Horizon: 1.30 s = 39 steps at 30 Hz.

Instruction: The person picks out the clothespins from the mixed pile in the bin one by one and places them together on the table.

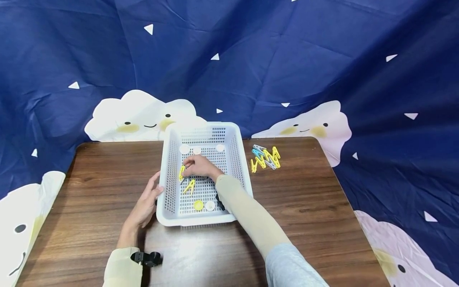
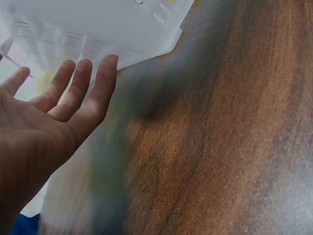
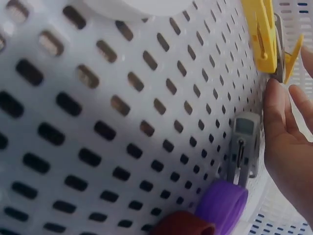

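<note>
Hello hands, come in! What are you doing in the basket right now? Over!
Left hand open, flat against the white basket wall. Right hand inside basket, fingers at a yellow clothespin; grip unclear. More clothespins heaped on table. Nothing blocking.

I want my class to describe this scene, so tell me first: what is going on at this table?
A person sits at a wooden table with a white perforated basket in front of them. Their right hand reaches into the basket and pinches a yellow clothes peg; another yellow peg and several small round caps lie on the basket floor. Their left hand rests open against the basket's outer left wall. A small pile of yellow, blue and grey pegs lies on the table to the right of the basket.
</note>
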Available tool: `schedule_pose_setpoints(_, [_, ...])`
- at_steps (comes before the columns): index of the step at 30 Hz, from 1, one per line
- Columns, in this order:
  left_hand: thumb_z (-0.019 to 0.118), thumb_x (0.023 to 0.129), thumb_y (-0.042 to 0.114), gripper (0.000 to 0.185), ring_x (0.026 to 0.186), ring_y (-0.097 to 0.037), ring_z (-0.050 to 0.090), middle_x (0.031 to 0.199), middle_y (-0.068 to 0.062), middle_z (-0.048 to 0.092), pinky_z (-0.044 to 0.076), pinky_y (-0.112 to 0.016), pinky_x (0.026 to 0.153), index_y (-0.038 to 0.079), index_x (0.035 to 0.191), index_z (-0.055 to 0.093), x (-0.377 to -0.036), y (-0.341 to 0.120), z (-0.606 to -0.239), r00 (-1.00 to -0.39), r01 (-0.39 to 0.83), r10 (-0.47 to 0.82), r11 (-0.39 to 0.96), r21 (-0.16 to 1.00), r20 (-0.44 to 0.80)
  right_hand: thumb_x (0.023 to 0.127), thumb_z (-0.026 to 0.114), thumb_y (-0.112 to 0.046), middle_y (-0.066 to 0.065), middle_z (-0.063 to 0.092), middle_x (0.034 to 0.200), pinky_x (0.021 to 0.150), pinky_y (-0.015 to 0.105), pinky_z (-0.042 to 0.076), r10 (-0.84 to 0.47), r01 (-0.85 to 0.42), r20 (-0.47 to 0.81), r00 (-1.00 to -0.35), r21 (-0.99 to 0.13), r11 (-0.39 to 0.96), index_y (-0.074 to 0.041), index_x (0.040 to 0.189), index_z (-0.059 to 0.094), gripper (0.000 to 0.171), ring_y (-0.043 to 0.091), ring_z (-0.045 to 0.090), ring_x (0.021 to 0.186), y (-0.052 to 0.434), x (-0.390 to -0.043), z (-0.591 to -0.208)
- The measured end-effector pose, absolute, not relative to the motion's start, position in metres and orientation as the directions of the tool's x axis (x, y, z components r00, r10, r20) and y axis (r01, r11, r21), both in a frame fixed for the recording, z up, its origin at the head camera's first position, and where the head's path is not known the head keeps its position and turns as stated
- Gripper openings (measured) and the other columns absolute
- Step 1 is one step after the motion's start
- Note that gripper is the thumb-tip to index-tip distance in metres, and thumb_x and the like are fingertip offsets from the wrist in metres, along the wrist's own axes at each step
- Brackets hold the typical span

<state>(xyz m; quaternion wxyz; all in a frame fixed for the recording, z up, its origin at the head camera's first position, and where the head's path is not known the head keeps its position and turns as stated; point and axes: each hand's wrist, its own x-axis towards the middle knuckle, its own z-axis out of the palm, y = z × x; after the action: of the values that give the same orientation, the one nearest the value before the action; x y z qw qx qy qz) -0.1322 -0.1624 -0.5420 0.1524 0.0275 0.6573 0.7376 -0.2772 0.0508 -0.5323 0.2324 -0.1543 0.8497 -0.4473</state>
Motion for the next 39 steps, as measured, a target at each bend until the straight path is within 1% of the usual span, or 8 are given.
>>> schedule_pose_setpoints(6, [0.034,0.111,0.032,0.06,0.136,-0.049,0.037,0.16,-0.025,0.024,0.048,-0.046,0.094,0.023,0.163,0.007,-0.132,-0.162,-0.542,-0.951,-0.189,0.264,-0.096,0.977,-0.158,0.078,0.088,-0.018,-0.003,0.067,0.102,0.088,0.021,0.046,-0.483,-0.056,-0.264,-0.835,-0.833,0.551,-0.006,0.131,0.067,0.059,0.009,0.059,0.088,0.045,-0.277,-0.534])
schedule_pose_setpoints(12, [0.034,0.111,0.031,0.059,0.137,-0.049,0.036,0.16,-0.026,0.024,0.047,-0.05,0.094,0.024,0.164,0.007,-0.132,-0.162,-0.542,-0.951,-0.192,0.266,-0.103,0.976,-0.159,0.076,0.09,-0.014,-0.002,0.068,0.09,0.083,0.021,0.046,-0.505,-0.044,-0.28,-0.816,-0.842,0.538,-0.007,0.114,0.073,0.042,0.01,0.058,0.08,0.044,-0.277,-0.536])
schedule_pose_setpoints(16, [0.034,0.111,0.029,0.059,0.138,-0.049,0.035,0.161,-0.026,0.023,0.046,-0.05,0.096,0.024,0.164,0.007,-0.132,-0.161,-0.542,-0.952,-0.189,0.263,-0.102,0.977,-0.157,0.075,0.091,-0.013,-0.002,0.066,0.092,0.082,0.021,0.046,-0.498,-0.037,-0.28,-0.821,-0.843,0.536,-0.008,0.109,0.07,0.04,0.01,0.058,0.082,0.044,-0.277,-0.535])
schedule_pose_setpoints(21, [0.034,0.111,0.028,0.059,0.136,-0.05,0.036,0.159,-0.027,0.024,0.047,-0.05,0.095,0.022,0.163,0.007,-0.132,-0.161,-0.542,-0.951,-0.188,0.266,-0.105,0.977,-0.154,0.076,0.088,-0.007,0.0,0.059,0.092,0.079,0.022,0.045,-0.492,0.001,-0.28,-0.824,-0.87,0.493,-0.006,0.11,0.064,0.041,0.011,0.055,0.079,0.045,-0.278,-0.535])
schedule_pose_setpoints(25, [0.034,0.111,0.027,0.058,0.134,-0.048,0.039,0.158,-0.028,0.026,0.049,-0.049,0.093,0.022,0.163,0.008,-0.132,-0.161,-0.542,-0.952,-0.191,0.264,-0.106,0.976,-0.158,0.077,0.087,-0.008,0.0,0.059,0.09,0.077,0.023,0.046,-0.483,0.015,-0.278,-0.83,-0.878,0.479,-0.007,0.11,0.067,0.038,0.012,0.055,0.077,0.047,-0.277,-0.536])
schedule_pose_setpoints(28, [0.034,0.111,0.027,0.058,0.133,-0.047,0.04,0.158,-0.028,0.027,0.049,-0.048,0.092,0.023,0.163,0.009,-0.132,-0.161,-0.542,-0.951,-0.199,0.261,-0.107,0.974,-0.166,0.078,0.087,-0.009,0.001,0.063,0.088,0.078,0.024,0.046,-0.467,0.012,-0.266,-0.843,-0.878,0.478,-0.008,0.105,0.071,0.031,0.013,0.056,0.078,0.049,-0.278,-0.537])
schedule_pose_setpoints(33, [0.034,0.111,0.026,0.058,0.135,-0.049,0.037,0.159,-0.027,0.024,0.049,-0.05,0.093,0.024,0.163,0.008,-0.132,-0.161,-0.543,-0.949,-0.202,0.266,-0.111,0.973,-0.167,0.078,0.086,-0.007,0.001,0.064,0.084,0.078,0.024,0.046,-0.462,0.024,-0.257,-0.849,-0.892,0.451,-0.007,0.097,0.071,0.024,0.014,0.057,0.076,0.052,-0.281,-0.539])
schedule_pose_setpoints(39, [0.033,0.111,0.026,0.058,0.136,-0.05,0.036,0.16,-0.027,0.023,0.048,-0.051,0.093,0.023,0.163,0.008,-0.132,-0.161,-0.542,-0.95,-0.197,0.265,-0.108,0.974,-0.162,0.079,0.086,-0.006,0.0,0.064,0.079,0.075,0.022,0.046,-0.48,0.02,-0.247,-0.842,-0.903,0.429,-0.006,0.095,0.071,0.022,0.013,0.057,0.072,0.054,-0.282,-0.537])
